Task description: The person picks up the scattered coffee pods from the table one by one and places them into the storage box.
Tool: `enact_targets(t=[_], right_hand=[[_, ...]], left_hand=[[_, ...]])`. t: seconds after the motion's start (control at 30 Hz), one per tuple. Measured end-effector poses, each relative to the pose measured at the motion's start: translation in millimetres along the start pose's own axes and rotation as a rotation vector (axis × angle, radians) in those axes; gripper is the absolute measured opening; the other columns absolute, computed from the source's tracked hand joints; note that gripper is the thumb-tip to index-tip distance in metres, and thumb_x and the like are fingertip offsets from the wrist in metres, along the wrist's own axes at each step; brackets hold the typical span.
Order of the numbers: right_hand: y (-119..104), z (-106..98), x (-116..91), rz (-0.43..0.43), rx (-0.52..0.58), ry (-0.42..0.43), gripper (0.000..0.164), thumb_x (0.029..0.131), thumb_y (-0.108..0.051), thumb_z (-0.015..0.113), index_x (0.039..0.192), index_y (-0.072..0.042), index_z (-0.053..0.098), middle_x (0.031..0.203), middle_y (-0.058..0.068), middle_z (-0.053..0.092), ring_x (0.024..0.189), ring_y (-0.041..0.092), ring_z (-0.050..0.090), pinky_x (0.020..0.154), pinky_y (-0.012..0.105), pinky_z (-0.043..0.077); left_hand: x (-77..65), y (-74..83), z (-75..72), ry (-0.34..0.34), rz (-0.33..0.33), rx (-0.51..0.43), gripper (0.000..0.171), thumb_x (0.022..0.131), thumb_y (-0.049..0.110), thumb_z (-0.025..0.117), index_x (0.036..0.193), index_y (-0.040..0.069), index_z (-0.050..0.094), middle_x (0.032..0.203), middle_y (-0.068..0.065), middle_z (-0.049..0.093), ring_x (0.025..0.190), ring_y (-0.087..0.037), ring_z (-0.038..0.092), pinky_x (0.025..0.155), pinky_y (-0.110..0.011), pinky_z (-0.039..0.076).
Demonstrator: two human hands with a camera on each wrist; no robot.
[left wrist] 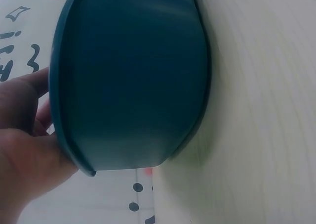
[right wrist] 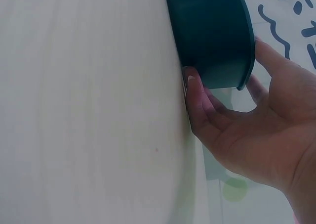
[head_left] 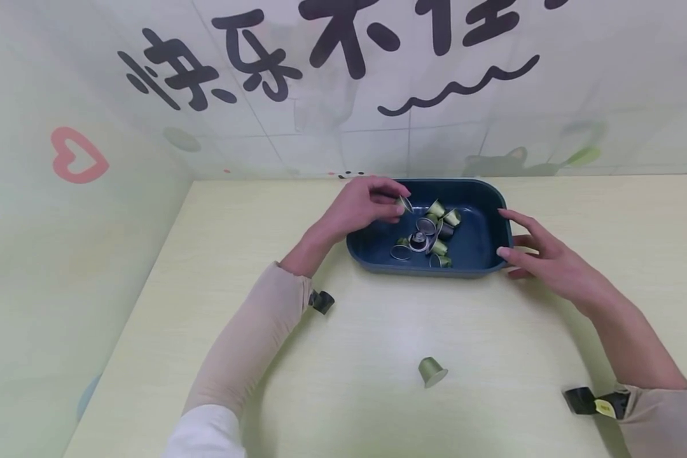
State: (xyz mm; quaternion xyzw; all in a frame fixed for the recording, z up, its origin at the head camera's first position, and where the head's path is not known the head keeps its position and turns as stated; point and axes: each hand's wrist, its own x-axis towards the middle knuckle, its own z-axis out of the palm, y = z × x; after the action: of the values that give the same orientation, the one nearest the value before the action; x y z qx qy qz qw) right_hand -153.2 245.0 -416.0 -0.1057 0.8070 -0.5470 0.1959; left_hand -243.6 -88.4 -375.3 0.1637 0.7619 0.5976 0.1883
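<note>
A dark blue rectangular bin (head_left: 478, 238) stands on the table close to the wall, with several green coffee capsules (head_left: 437, 208) lying in it at various angles. My left hand (head_left: 359, 207) reaches over the bin's left end and pinches a coffee capsule (head_left: 405, 203) between thumb and fingers, above the bin. In the left wrist view the bin's side wall (left wrist: 133, 80) hides the fingertips and that capsule. My right hand (head_left: 552, 261) holds the bin's right end, its fingers spread from the rim to the lower outer wall. The right wrist view shows fingertips (right wrist: 191, 78) low against that wall.
One green capsule (head_left: 432, 372) lies on its side on the light wood table (head_left: 366, 362), in front of the bin. Behind rises a white wall (head_left: 332, 146) with dark lettering; another wall (head_left: 51, 254) borders the left. Black camera straps (head_left: 322, 301) sit at both sleeves.
</note>
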Motion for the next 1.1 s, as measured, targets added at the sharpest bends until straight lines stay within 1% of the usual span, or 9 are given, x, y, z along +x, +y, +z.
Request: enact_targets(t=[0.13, 0.27, 0.33, 0.53, 0.63, 0.77, 0.87, 1.0, 1.1], right_hand=[[0.6, -0.7, 0.6, 0.015, -0.002, 0.005, 0.067, 0.104, -0.027, 0.053, 0.159, -0.035, 0.015, 0.149, 0.03, 0.032, 0.097, 0.005, 0.066, 0.081, 0.02, 0.054], [1.4, -0.4, 0.7, 0.024, -0.01, 0.01, 0.068, 0.105, -0.026, 0.053, 0.16, -0.033, 0.014, 0.149, 0.029, 0.032, 0.096, 0.005, 0.066, 0.081, 0.02, 0.054], [1.5, -0.3, 0.8, 0.02, -0.011, 0.008, 0.068, 0.105, -0.026, 0.052, 0.16, -0.032, 0.013, 0.149, 0.03, 0.032, 0.096, 0.004, 0.066, 0.081, 0.02, 0.054], [0.0, 0.1, -0.2, 0.004, -0.004, 0.002, 0.067, 0.105, -0.028, 0.052, 0.16, -0.035, 0.014, 0.148, 0.031, 0.031, 0.095, 0.009, 0.067, 0.081, 0.02, 0.054], [-0.5, 0.6, -0.5, -0.008, -0.003, 0.002, 0.066, 0.105, -0.028, 0.052, 0.159, -0.035, 0.015, 0.148, 0.031, 0.031, 0.095, 0.012, 0.068, 0.082, 0.02, 0.054], [0.3, 0.7, -0.1, -0.013, 0.002, 0.0, 0.066, 0.105, -0.028, 0.052, 0.159, -0.036, 0.016, 0.147, 0.031, 0.031, 0.095, 0.012, 0.068, 0.082, 0.02, 0.054], [0.3, 0.8, -0.4, -0.014, 0.002, 0.0, 0.066, 0.105, -0.028, 0.052, 0.159, -0.036, 0.016, 0.146, 0.03, 0.033, 0.095, 0.012, 0.068, 0.082, 0.02, 0.054], [0.1, 0.9, -1.1, -0.008, 0.0, 0.0, 0.066, 0.105, -0.028, 0.052, 0.159, -0.037, 0.015, 0.145, 0.029, 0.034, 0.094, 0.013, 0.069, 0.082, 0.02, 0.053], [-0.2, 0.6, -1.1, -0.002, 0.008, 0.0, 0.066, 0.105, -0.027, 0.052, 0.159, -0.036, 0.015, 0.146, 0.029, 0.033, 0.095, 0.013, 0.068, 0.082, 0.02, 0.053]], left_hand=[[1.6, 0.6, 0.8, 0.005, -0.003, 0.052, 0.031, 0.09, -0.002, 0.071, 0.119, -0.008, 0.065, 0.109, -0.016, 0.067, 0.099, -0.034, 0.069, 0.08, -0.033, 0.058], [2.5, 2.3, 1.6, 0.019, -0.012, 0.165, 0.03, 0.09, 0.008, 0.074, 0.117, -0.002, 0.069, 0.108, -0.011, 0.067, 0.093, -0.02, 0.071, 0.081, -0.03, 0.057], [3.5, 2.8, 1.9, 0.028, -0.018, 0.213, 0.029, 0.089, 0.011, 0.075, 0.116, 0.001, 0.07, 0.108, -0.009, 0.067, 0.092, -0.016, 0.071, 0.081, -0.029, 0.056], [9.8, 2.2, 4.2, 0.024, -0.023, 0.275, 0.027, 0.089, 0.009, 0.075, 0.114, 0.001, 0.071, 0.108, -0.008, 0.067, 0.093, -0.016, 0.071, 0.08, -0.027, 0.056], [13.1, 1.1, 5.5, 0.01, -0.027, 0.275, 0.025, 0.089, 0.005, 0.074, 0.114, 0.0, 0.071, 0.108, -0.01, 0.068, 0.092, -0.018, 0.071, 0.077, -0.027, 0.057], [16.5, -0.9, 6.9, -0.003, -0.034, 0.247, 0.025, 0.089, 0.0, 0.072, 0.114, -0.003, 0.07, 0.107, -0.013, 0.067, 0.09, -0.02, 0.071, 0.074, -0.028, 0.058], [17.9, -1.0, 7.4, -0.003, -0.035, 0.262, 0.024, 0.089, 0.0, 0.072, 0.113, -0.002, 0.07, 0.106, -0.012, 0.067, 0.089, -0.019, 0.071, 0.074, -0.026, 0.058], [18.6, 0.8, 8.0, -0.009, -0.036, 0.305, 0.023, 0.089, 0.002, 0.073, 0.112, -0.001, 0.071, 0.106, -0.011, 0.067, 0.088, -0.018, 0.071, 0.074, -0.027, 0.058], [19.3, 1.6, 8.2, -0.005, -0.022, 0.392, 0.023, 0.089, 0.01, 0.076, 0.11, 0.002, 0.072, 0.103, -0.008, 0.068, 0.086, -0.015, 0.07, 0.075, -0.026, 0.056]])
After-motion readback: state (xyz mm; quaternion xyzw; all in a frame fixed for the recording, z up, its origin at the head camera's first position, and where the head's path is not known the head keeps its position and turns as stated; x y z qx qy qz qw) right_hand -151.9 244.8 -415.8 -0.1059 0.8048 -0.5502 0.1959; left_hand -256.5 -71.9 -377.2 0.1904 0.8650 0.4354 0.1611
